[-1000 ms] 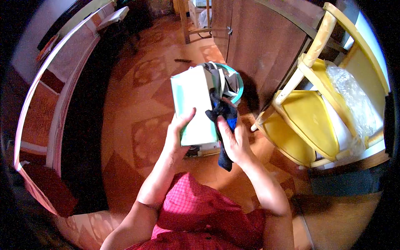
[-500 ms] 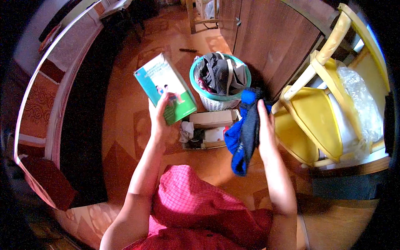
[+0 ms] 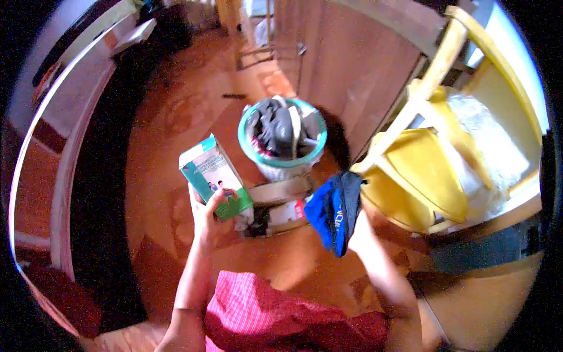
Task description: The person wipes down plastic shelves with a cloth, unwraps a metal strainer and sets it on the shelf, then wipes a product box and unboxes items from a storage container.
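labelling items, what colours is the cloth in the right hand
The cloth is mainly blue and near-black; head view shows it best.

Box in left hand, left of basket. Cloth in right hand, to the box's right. Basket on floor, bundled items inside it. Open carton on floor, near side of basket, between the hands. Stick on floor beyond basket. Cabinet behind, rightward. Chair far right, plastic wrap on it.
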### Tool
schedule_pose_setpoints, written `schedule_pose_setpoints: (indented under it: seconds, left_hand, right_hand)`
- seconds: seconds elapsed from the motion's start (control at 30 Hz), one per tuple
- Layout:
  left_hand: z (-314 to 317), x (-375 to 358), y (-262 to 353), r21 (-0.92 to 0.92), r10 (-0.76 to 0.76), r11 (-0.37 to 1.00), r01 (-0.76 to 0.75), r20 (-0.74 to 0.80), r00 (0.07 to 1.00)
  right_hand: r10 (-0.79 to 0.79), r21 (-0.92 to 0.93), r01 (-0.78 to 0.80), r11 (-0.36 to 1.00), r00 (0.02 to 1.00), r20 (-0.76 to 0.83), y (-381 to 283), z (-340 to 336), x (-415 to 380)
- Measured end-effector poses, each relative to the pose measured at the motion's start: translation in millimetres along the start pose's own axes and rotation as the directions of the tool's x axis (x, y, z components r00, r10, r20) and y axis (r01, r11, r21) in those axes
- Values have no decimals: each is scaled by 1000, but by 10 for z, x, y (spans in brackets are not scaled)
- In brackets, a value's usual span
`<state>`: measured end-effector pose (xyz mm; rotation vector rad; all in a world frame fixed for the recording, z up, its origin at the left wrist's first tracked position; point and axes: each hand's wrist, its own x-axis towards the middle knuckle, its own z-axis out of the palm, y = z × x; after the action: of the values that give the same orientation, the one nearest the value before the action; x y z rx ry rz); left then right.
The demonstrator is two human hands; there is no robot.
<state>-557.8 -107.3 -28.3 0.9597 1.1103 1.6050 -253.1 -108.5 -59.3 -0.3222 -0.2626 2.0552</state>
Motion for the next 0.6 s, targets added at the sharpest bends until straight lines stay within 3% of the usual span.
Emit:
schedule_pose_setpoints:
  seconds: [0.03,0.1,0.13,0.17,0.2,0.23,0.3,0.37,0.4,0.43,0.47,0.5,0.57,0.6]
  left_hand:
    - [190,63,154,24,15,1000,-16,25,1000]
    - [470,223,209,-29,2,1000,1,83,997]
    - [661,289,268,-46,51,998,-46,129,990]
    - [874,337,345,-66,100,994,-90,173,980]
    - [1104,287,545,-53,21,999,-10,207,978]
    - [1293,285,676,10,84,996,-89,261,962]
    - [1677,250,895,57,171,977,-206,365,915]
    - [2071,348,926,-21,262,961,-275,383,886]
    - [2235,471,955,-23,289,952,-304,388,875]
    - [2438,656,929,-150,335,942,-300,379,863]
    - [2647,797,1012,-200,360,931,-305,377,853]
    - [2845,953,1098,-217,432,901,-375,371,822]
    - [3207,1282,1215,-201,548,837,-509,316,775]
    - [3365,1547,1244,-162,598,800,-578,310,739]
  right_hand:
    - [4,-130,-11,991,998,-55,-26,212,-30]
    - [-82,-99,68,993,986,-144,-88,230,-10]
    - [-63,-92,59,994,997,-41,-170,378,-48]
    - [-170,-173,159,972,984,-49,-200,422,-48]
    - [-153,-180,156,971,988,30,-289,475,-90]
    - [-129,-183,148,972,986,110,-372,539,-141]
    - [-226,-222,237,946,971,74,-442,730,-279]
    - [-324,-269,325,907,945,50,-516,739,-301]
    - [-367,-190,351,917,929,-56,-518,744,-319]
    - [-396,-111,382,917,904,-162,-535,743,-346]
    - [-357,-201,330,922,927,-118,-590,821,-445]
    - [-297,-169,305,937,952,73,-625,793,-477]
    - [-456,-163,437,885,884,-101,-596,620,-511]
    - [-447,-114,436,893,887,-112,-595,645,-557]
